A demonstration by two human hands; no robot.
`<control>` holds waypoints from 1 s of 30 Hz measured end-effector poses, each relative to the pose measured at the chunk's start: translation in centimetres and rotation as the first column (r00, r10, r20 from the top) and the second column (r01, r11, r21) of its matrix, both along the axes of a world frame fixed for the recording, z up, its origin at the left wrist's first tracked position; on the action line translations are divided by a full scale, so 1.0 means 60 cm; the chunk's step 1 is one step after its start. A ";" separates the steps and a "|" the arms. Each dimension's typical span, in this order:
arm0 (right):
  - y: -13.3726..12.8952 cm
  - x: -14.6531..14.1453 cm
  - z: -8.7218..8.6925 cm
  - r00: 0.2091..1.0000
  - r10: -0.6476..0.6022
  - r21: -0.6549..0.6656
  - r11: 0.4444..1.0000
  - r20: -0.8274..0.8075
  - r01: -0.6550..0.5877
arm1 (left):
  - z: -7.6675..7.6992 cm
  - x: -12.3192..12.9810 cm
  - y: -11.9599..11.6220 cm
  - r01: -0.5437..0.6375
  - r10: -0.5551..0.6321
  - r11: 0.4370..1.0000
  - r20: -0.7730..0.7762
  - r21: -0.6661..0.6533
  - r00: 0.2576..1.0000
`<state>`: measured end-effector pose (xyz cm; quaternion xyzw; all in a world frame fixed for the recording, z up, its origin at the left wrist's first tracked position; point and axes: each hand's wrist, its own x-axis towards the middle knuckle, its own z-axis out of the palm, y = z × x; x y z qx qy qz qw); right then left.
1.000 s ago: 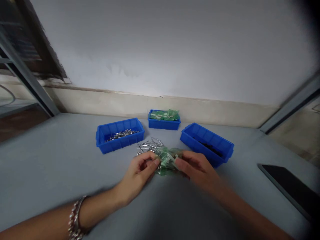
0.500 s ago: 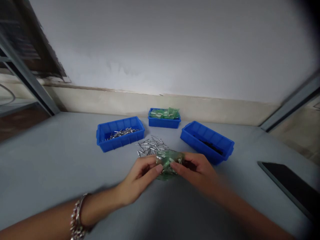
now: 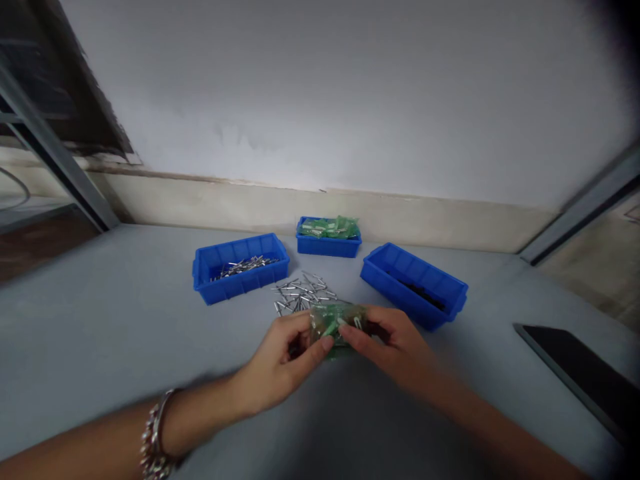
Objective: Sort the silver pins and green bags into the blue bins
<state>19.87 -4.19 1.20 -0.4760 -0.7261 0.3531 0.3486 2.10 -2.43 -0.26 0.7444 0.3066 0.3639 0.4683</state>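
Observation:
A clear green plastic bag (image 3: 336, 328) with small metal pieces inside is held up between both hands. My left hand (image 3: 287, 353) grips its left side, thumb on the near face and fingers behind. On the right side, my right hand (image 3: 393, 340) pinches the bag in the same way, its thumb close to the left one. Just beyond the bag, a loose pile of thin silver metal pins (image 3: 303, 291) lies on the grey table (image 3: 150, 320). The bag and hands hide the pile's near edge.
A blue bin (image 3: 235, 288) at the left holds more silver pins. Green bags (image 3: 333, 227) fill a blue bin (image 3: 329, 247) at the back. The right blue bin (image 3: 390, 277) contains dark pieces (image 3: 423, 293). A dark flat tablet-like object (image 3: 575, 373) lies far right.
The bag has turned slightly and looks flatter between the hands. My left thumb has slid a little right and down across its face. The bins and pins are where they were.

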 end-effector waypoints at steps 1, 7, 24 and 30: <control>0.000 0.000 0.000 1.000 0.012 -0.003 1.000 -0.007 -0.012 | 0.000 0.000 0.000 -0.002 0.002 1.000 -0.001 0.006 1.000; 0.001 -0.002 0.005 0.998 0.070 -0.022 0.997 0.000 -0.070 | 0.000 0.000 -0.001 -0.021 0.022 0.999 -0.021 0.036 1.000; -0.001 -0.003 0.009 0.990 0.078 0.165 0.981 0.119 -0.097 | -0.007 -0.001 0.001 -0.023 0.025 0.999 -0.075 0.036 0.997; -0.004 -0.005 0.017 0.995 0.013 0.319 0.947 0.097 -0.043 | 0.001 -0.005 -0.003 -0.005 0.005 1.000 -0.022 -0.005 1.000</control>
